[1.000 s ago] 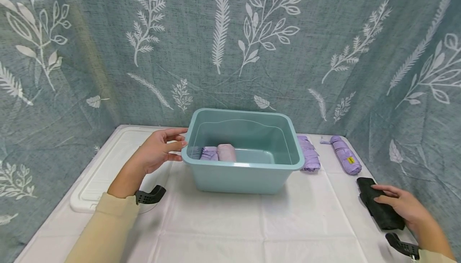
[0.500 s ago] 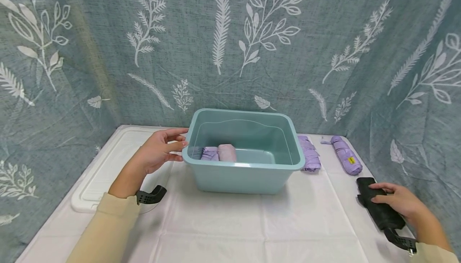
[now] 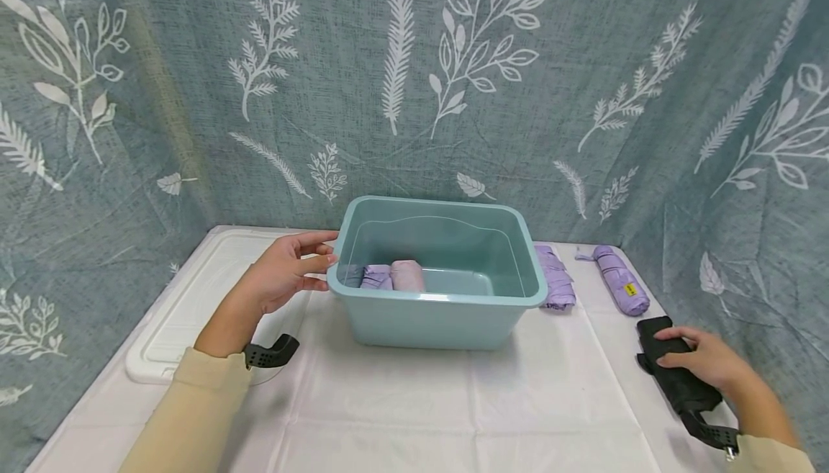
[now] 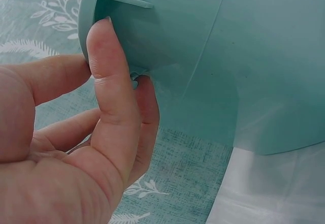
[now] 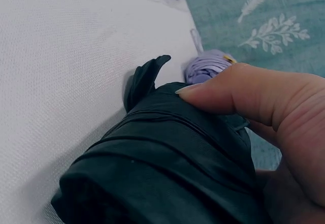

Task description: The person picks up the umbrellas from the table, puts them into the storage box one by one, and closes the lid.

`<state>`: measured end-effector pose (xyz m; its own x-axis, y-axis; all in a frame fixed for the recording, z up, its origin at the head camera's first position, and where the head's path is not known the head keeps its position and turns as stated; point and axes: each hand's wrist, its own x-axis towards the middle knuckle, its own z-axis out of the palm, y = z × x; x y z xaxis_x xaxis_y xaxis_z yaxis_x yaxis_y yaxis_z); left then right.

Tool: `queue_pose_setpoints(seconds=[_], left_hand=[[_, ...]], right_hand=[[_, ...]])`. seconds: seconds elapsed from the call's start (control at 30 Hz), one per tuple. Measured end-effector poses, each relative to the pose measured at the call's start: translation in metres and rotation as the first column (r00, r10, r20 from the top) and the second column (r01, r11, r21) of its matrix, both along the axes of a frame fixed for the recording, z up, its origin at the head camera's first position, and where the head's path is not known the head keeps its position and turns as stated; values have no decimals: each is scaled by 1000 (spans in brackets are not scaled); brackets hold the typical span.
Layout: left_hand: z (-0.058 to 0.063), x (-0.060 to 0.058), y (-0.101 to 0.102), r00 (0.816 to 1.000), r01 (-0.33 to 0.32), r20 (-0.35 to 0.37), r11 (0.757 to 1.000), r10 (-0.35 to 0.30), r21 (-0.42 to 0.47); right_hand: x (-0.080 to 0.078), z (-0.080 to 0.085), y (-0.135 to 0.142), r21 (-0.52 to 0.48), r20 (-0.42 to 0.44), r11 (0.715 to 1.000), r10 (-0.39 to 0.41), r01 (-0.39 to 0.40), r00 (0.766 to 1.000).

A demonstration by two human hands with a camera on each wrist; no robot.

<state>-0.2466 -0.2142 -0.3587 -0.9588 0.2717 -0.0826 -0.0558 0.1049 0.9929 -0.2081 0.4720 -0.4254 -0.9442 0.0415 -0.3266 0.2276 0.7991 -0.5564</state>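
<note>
A teal plastic bin (image 3: 427,323) stands mid-table, with a purple rolled bundle (image 3: 377,277) and a pink one (image 3: 406,276) lying inside at its left. My left hand (image 3: 283,270) holds the bin's left rim; in the left wrist view, its fingers (image 4: 114,99) bend around the rim's edge. Over at the right side of the table, my right hand (image 3: 707,366) grips a black folded umbrella (image 3: 688,386). The right wrist view shows the thumb on top of the umbrella's pleated dark fabric (image 5: 152,158); the other fingers are mostly hidden on its far side.
A purple folded umbrella (image 3: 620,278) with a yellow label lies at the back right. Another purple bundle (image 3: 557,278) lies beside the bin, partly hidden by it. A white lid (image 3: 194,300) lies on the left. Patterned curtains (image 3: 363,98) enclose the back and sides.
My right hand and the black umbrella have shifted slightly left, and the hand has closed more around it. My left hand and the bin have stayed in place.
</note>
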Motion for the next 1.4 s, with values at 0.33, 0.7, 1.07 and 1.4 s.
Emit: queue_pose_setpoints(seconds=[0.33, 0.7, 1.07, 1.4], left_hand=[[-1, 0, 1, 1000, 3, 0, 1000, -3, -4], [0, 1, 3, 1000, 7, -7, 1000, -7, -5], [3, 3, 3, 1000, 2, -7, 1000, -2, -13], [2, 2, 2, 1000, -2, -13, 1000, 2, -9]], right_hand=[[6, -1, -1, -32, 28, 999, -30, 31, 999], [15, 1, 6, -103, 32, 994, -17, 21, 999], [16, -7, 9, -125, -34, 992, 4, -8, 999], [23, -19, -3, -376, -54, 925, -82, 56, 995]])
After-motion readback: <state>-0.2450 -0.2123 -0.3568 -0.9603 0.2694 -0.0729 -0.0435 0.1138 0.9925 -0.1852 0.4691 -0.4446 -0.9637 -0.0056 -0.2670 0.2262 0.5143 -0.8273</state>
